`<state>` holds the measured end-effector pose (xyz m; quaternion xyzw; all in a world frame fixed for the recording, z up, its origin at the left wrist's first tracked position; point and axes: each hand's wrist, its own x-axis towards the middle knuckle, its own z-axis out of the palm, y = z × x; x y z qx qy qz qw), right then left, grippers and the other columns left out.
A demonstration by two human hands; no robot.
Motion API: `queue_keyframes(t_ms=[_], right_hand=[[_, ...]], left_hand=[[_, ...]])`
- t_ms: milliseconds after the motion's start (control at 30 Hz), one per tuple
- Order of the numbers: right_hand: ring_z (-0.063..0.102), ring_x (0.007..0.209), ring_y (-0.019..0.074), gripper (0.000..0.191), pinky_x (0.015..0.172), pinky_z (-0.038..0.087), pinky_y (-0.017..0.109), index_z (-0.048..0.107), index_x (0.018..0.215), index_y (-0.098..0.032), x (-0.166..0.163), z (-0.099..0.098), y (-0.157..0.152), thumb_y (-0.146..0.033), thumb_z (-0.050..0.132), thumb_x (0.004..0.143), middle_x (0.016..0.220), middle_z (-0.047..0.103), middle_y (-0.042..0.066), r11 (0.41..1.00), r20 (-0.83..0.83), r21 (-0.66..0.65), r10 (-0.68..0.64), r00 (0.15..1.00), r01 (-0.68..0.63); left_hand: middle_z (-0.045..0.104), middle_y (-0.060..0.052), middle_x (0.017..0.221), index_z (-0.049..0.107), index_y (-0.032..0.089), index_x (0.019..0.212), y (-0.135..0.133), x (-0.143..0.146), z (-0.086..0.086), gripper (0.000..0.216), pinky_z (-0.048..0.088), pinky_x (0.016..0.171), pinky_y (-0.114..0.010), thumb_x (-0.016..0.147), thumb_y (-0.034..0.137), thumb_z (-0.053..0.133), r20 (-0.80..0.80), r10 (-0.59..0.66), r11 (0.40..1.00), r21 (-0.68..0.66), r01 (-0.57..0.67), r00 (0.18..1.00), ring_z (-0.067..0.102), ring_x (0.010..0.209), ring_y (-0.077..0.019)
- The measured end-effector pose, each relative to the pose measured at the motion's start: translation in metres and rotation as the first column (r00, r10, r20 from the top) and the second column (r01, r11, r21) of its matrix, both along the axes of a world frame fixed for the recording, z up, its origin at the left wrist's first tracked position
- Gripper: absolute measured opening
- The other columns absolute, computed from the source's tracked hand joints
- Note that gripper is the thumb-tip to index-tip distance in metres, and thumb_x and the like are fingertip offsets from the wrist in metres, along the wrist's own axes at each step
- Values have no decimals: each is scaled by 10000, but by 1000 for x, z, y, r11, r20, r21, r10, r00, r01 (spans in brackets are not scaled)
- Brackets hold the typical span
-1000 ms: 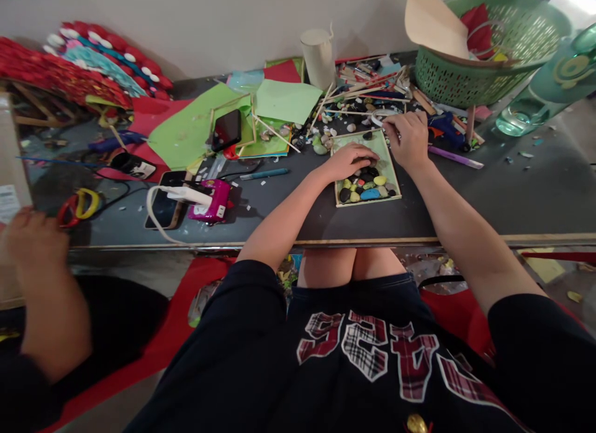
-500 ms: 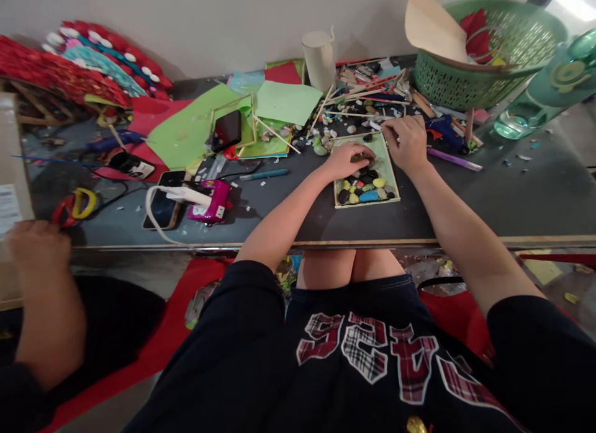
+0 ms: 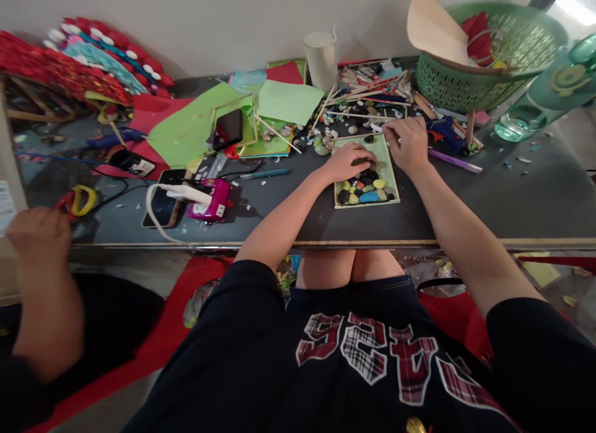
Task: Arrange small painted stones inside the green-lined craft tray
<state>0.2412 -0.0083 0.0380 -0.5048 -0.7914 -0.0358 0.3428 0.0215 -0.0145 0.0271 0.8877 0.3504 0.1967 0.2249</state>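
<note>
A shallow tray-like frame [image 3: 397, 188] with a pale green base lies flat on the table. Its lower half holds several pebbles in black, yellow and green, with a blue pebble [image 3: 369, 197] at the near edge. My left hand [image 3: 350, 162] reaches over the frame's left side, fingers curled down around a dark pebble that they mostly cover. At the frame's far right corner is my right hand [image 3: 408, 141], fingers bent and pressed together; what they hold, if anything, is too small to tell. One black pebble [image 3: 369, 138] sits alone near the far edge.
Loose pebbles, sticks and pens crowd the back, beside a white cup [image 3: 321, 61]. A green basket [image 3: 465, 85] and water bottle [image 3: 540, 104] stand right. Leftward are a purple power adapter [image 3: 209, 200], phones, coloured paper and scissors [image 3: 84, 201]. Another person's hand [image 3: 40, 234] is far left.
My left hand has shifted very slightly over the pebbles; my right hand stays by the corner. At far left, the other person's hand has risen a little and the box there has moved left.
</note>
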Motion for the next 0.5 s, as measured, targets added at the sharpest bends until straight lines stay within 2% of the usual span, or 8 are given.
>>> queue_keyframes(t_ms=[200, 333, 500], right_hand=[[684, 1074, 295, 551, 1053, 443, 515, 696, 1064, -233, 0, -1, 1, -564, 255, 1079, 1038, 762, 114, 1000, 36, -1, 17, 999, -17], [684, 1062, 298, 539, 1036, 439, 504, 707, 1088, -216, 0, 0, 2, -533, 272, 1087, 1031, 760, 121, 1000, 62, -9, 21, 998, -21], [687, 1027, 290, 490, 1001, 447, 491, 713, 1072, -209, 1, -3, 4, -490, 312, 1088, 1014, 765, 112, 999, 53, 26, 38, 998, -40]], left_hand=[[728, -106, 1250, 750, 232, 1188, 0, -1, -2, 272, 455, 1127, -493, 1017, 327, 561, 7, -4, 999, 50, 3, 1000, 609, 1256, -295], [739, -92, 1268, 742, 222, 1190, 2, 0, -4, 254, 444, 1136, -472, 1011, 297, 579, 18, -38, 999, 28, 37, 999, 614, 1274, -278], [763, -104, 1149, 709, 176, 1159, 2, 1, -5, 237, 503, 998, -401, 1034, 306, 555, 46, 29, 999, -34, -28, 999, 654, 1140, -268]])
